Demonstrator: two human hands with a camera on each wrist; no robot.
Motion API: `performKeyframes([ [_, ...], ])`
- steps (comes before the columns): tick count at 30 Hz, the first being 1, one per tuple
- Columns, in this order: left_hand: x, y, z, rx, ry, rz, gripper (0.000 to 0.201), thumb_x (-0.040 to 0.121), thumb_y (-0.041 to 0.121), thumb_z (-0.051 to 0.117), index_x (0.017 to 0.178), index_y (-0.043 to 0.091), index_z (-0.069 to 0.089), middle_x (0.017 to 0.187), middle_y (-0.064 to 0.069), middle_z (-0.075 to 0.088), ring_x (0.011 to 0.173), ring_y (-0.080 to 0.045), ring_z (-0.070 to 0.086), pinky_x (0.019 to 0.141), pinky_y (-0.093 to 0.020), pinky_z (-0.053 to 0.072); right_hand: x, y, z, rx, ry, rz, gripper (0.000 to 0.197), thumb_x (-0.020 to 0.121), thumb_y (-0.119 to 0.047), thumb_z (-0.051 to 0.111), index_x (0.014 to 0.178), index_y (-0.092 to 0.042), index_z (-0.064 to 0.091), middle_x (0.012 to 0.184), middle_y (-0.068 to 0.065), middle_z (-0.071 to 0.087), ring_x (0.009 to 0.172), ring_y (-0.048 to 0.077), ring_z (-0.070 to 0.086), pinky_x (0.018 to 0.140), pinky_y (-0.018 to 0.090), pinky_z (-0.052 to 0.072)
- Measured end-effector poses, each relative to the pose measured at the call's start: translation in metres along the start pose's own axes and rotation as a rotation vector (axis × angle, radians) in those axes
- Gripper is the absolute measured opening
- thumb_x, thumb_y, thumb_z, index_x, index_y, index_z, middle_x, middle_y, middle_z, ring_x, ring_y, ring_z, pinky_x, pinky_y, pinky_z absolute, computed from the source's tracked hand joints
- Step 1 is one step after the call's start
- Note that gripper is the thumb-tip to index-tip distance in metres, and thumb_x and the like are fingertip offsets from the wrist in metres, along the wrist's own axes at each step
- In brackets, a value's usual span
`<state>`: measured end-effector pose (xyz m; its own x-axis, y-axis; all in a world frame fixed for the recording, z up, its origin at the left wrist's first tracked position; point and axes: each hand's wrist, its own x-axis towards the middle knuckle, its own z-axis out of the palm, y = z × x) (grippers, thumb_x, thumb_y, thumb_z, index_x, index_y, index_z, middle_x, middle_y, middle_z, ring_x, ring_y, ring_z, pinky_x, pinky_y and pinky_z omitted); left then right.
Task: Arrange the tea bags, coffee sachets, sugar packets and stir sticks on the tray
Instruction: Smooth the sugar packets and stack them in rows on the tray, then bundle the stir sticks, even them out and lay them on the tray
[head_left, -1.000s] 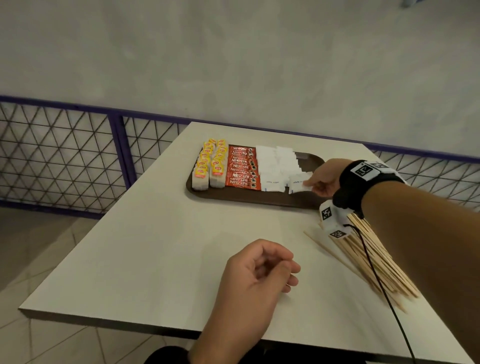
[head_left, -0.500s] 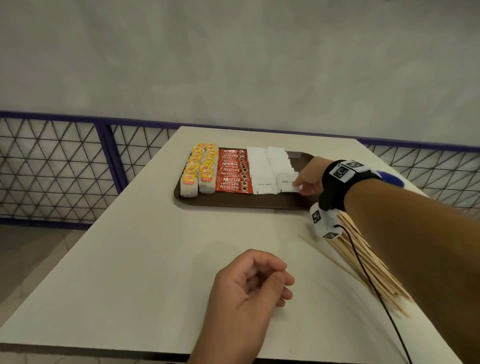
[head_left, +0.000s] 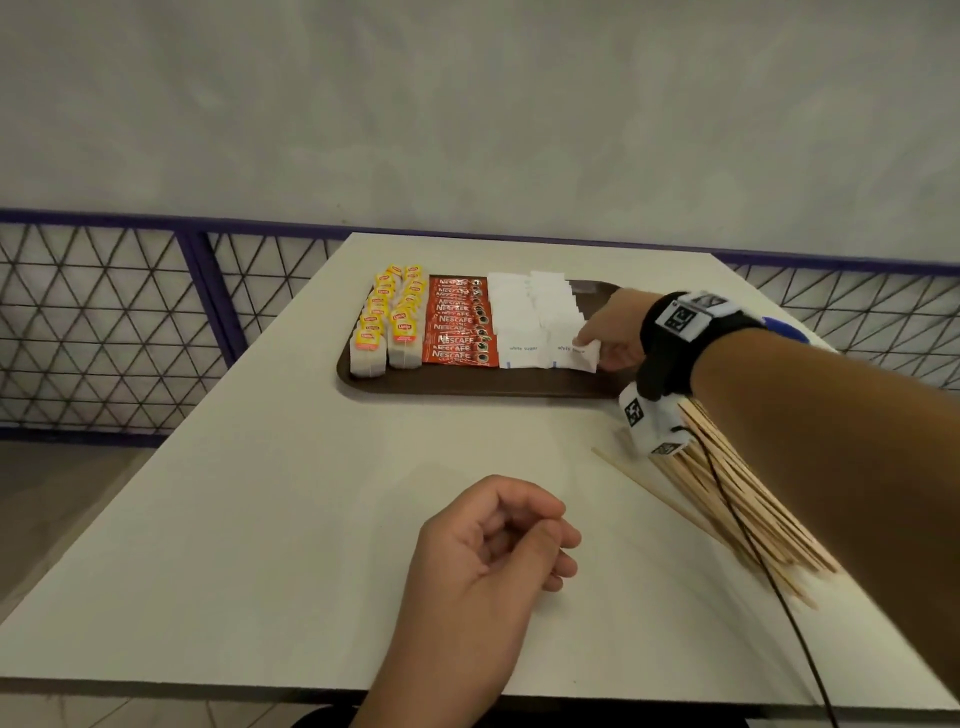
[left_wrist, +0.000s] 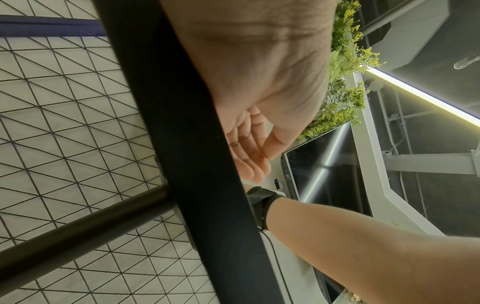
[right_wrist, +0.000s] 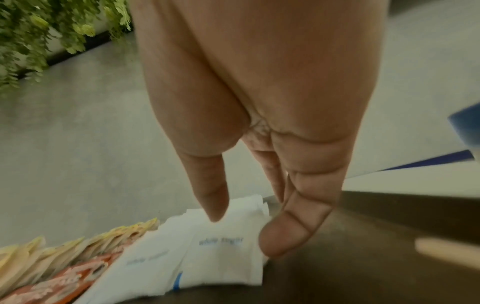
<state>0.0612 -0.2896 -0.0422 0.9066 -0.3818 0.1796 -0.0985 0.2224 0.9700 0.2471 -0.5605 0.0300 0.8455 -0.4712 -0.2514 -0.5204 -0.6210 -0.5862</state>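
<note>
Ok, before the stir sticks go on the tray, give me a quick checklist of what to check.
1. Tea bags in rows at the tray's left end: ok.
2. Coffee sachets lined up beside them: ok.
3. Sugar packets squared up: not ok, right hand touches the nearest one.
4. Bare room on the tray at its right end: cannot tell, the right hand covers it.
5. Stir sticks within reach on the table: ok.
6. Left hand free: ok, loosely curled, holding nothing.
</note>
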Motion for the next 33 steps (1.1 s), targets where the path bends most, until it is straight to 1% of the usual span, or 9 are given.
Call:
performKeyframes([
  [2, -0.001, 0.001, -0.001, 0.016, -0.002, 0.002, 0.015, 0.091, -0.008, 0.062, 0.088, 0.006, 0.070, 0.080, -0.012, 0.075, 0.069, -0.024, 0.071, 0.063, -0.026, 0.056, -0.017, -0.005, -0.013, 0.042, 0.028, 0.003, 0.031, 0.089, -0.022, 0.076, 0.108, 0.000, 0.064, 0.091, 0.016, 0.072, 0.083, 0.028, 0.071, 0.086, 0.042, 0.061],
  [5, -0.001, 0.002, -0.001, 0.033, 0.007, 0.023, 0.015, 0.091, -0.006, 0.063, 0.089, 0.006, 0.070, 0.080, -0.011, 0.075, 0.069, -0.024, 0.071, 0.063, -0.026, 0.057, -0.065, 0.008, -0.029, -0.060, 0.137, -0.056, 0.032, 0.088, -0.033, 0.075, 0.099, -0.006, 0.062, 0.090, 0.010, 0.069, 0.071, 0.021, 0.065, 0.066, 0.031, 0.057],
  [8, -0.001, 0.002, -0.001, 0.050, 0.012, 0.043, 0.017, 0.091, -0.008, 0.062, 0.090, 0.007, 0.071, 0.080, -0.010, 0.075, 0.069, -0.025, 0.071, 0.063, -0.027, 0.058, -0.122, 0.055, -0.025, -0.229, 0.121, -0.010, 0.046, 0.088, -0.049, 0.071, 0.114, -0.013, 0.057, 0.099, 0.004, 0.064, 0.088, 0.018, 0.062, 0.078, 0.034, 0.055],
  [12, -0.003, 0.001, 0.001, 0.082, 0.023, 0.054, 0.017, 0.092, -0.008, 0.061, 0.092, 0.006, 0.070, 0.080, -0.010, 0.075, 0.069, -0.024, 0.071, 0.063, -0.027, 0.058, -0.174, 0.120, -0.014, -0.425, 0.057, 0.069, 0.094, 0.070, -0.085, 0.063, 0.135, -0.019, 0.046, 0.125, 0.005, 0.054, 0.108, 0.020, 0.056, 0.091, 0.038, 0.056],
  [16, -0.004, 0.002, 0.002, 0.118, 0.040, 0.044, 0.016, 0.093, -0.005, 0.061, 0.093, 0.008, 0.070, 0.081, -0.008, 0.075, 0.070, -0.024, 0.072, 0.065, -0.028, 0.059, -0.191, 0.127, -0.004, -0.546, 0.092, 0.037, 0.112, 0.050, -0.102, 0.052, 0.123, -0.017, 0.046, 0.105, 0.004, 0.055, 0.094, 0.019, 0.057, 0.080, 0.038, 0.059],
  [20, -0.007, 0.004, 0.005, 0.130, 0.076, 0.027, 0.016, 0.093, -0.004, 0.061, 0.094, 0.008, 0.070, 0.082, -0.008, 0.075, 0.072, -0.025, 0.072, 0.066, -0.029, 0.061, -0.182, 0.119, -0.003, -0.551, 0.093, 0.056, 0.116, 0.057, -0.096, 0.059, 0.134, -0.011, 0.040, 0.098, 0.001, 0.061, 0.089, 0.017, 0.064, 0.079, 0.034, 0.060],
  [26, -0.008, 0.006, 0.007, 0.166, 0.108, 0.019, 0.014, 0.093, -0.003, 0.062, 0.094, 0.008, 0.070, 0.080, -0.007, 0.075, 0.072, -0.025, 0.072, 0.066, -0.029, 0.060, -0.179, 0.112, -0.009, -0.561, 0.061, -0.040, 0.055, 0.087, -0.056, 0.071, 0.117, -0.013, 0.057, 0.089, -0.001, 0.063, 0.082, 0.013, 0.061, 0.069, 0.023, 0.049],
  [30, -0.010, 0.008, 0.009, 0.185, 0.107, 0.008, 0.013, 0.092, -0.003, 0.063, 0.095, 0.008, 0.070, 0.081, -0.008, 0.075, 0.072, -0.026, 0.071, 0.065, -0.026, 0.059, -0.180, 0.115, -0.009, -0.587, 0.069, -0.072, 0.040, 0.091, -0.042, 0.071, 0.116, -0.012, 0.060, 0.092, 0.002, 0.065, 0.090, 0.018, 0.065, 0.083, 0.028, 0.056],
  [33, -0.011, 0.007, 0.010, 0.226, 0.098, 0.016, 0.013, 0.092, -0.002, 0.063, 0.094, 0.009, 0.070, 0.080, -0.007, 0.075, 0.071, -0.024, 0.071, 0.065, -0.025, 0.059, -0.184, 0.117, -0.012, -0.582, 0.045, -0.067, 0.034, 0.092, -0.036, 0.072, 0.114, -0.011, 0.062, 0.089, 0.001, 0.064, 0.088, 0.017, 0.064, 0.078, 0.025, 0.053],
])
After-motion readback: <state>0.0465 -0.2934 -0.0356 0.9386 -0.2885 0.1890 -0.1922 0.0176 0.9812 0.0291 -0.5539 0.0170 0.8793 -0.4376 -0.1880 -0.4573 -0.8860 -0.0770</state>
